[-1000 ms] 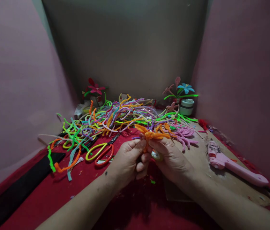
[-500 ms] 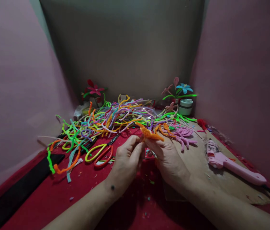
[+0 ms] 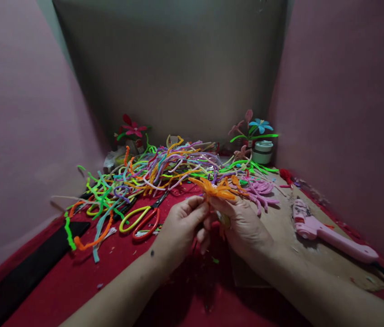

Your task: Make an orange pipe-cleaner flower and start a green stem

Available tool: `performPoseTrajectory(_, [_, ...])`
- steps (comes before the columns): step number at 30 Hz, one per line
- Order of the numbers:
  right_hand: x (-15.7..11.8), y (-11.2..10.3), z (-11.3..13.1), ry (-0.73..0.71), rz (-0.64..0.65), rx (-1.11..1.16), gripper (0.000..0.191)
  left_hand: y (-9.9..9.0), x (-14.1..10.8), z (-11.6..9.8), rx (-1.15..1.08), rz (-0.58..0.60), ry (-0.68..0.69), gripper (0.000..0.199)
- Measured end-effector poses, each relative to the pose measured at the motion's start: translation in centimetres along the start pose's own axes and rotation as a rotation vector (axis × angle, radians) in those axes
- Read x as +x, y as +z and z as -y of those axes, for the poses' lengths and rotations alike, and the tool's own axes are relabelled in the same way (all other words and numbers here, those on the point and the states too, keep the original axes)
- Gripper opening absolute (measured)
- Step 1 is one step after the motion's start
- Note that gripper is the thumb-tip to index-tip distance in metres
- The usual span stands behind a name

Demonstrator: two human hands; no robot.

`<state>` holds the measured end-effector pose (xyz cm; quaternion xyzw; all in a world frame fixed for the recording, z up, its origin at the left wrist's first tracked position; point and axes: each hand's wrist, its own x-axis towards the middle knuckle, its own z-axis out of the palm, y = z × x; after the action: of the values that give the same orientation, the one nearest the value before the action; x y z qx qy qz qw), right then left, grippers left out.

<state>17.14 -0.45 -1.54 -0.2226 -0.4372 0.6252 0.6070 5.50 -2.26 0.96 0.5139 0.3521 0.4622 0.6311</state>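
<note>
An orange pipe-cleaner flower point(image 3: 217, 188) with pointed petals is held between my hands at the middle of the view. My left hand point(image 3: 187, 222) pinches at its base, thumb and index finger pressed together. Around the flower's underside, my right hand point(image 3: 243, 222) is closed, its thumb below the petals. Something yellowish shows between the right hand's fingers, too small to name. Scissors point(image 3: 146, 218) with one yellow and one red handle lie left of my left hand. Behind the hands spreads a heap of colourful pipe cleaners point(image 3: 168, 168).
A pink hot glue gun point(image 3: 328, 236) lies on a cardboard sheet point(image 3: 280, 268) at the right. Pink pipe-cleaner pieces point(image 3: 262, 190) sit beyond my right hand. Finished flowers point(image 3: 260, 126) and a pale lidded jar point(image 3: 263, 152) stand at the back. A black strip point(image 3: 32, 272) lies at the left.
The orange flower has turned so that more of its petals show, spread sideways. My left fingers have shifted slightly, and its lower fingers have loosened from the curl.
</note>
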Motion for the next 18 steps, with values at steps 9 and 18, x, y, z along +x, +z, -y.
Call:
performPoseTrajectory(9, [-0.4,0.5,0.9,-0.094,0.041,-0.111,0.015,-0.5,-0.5,0.2,0.644,-0.265,0.330,0.017])
performPoseTrajectory(18, [0.0,0.1,1.6,-0.088,0.049,-0.346,0.018,0.2,-0.4,-1.1,0.161,-0.222,0.028,0.020])
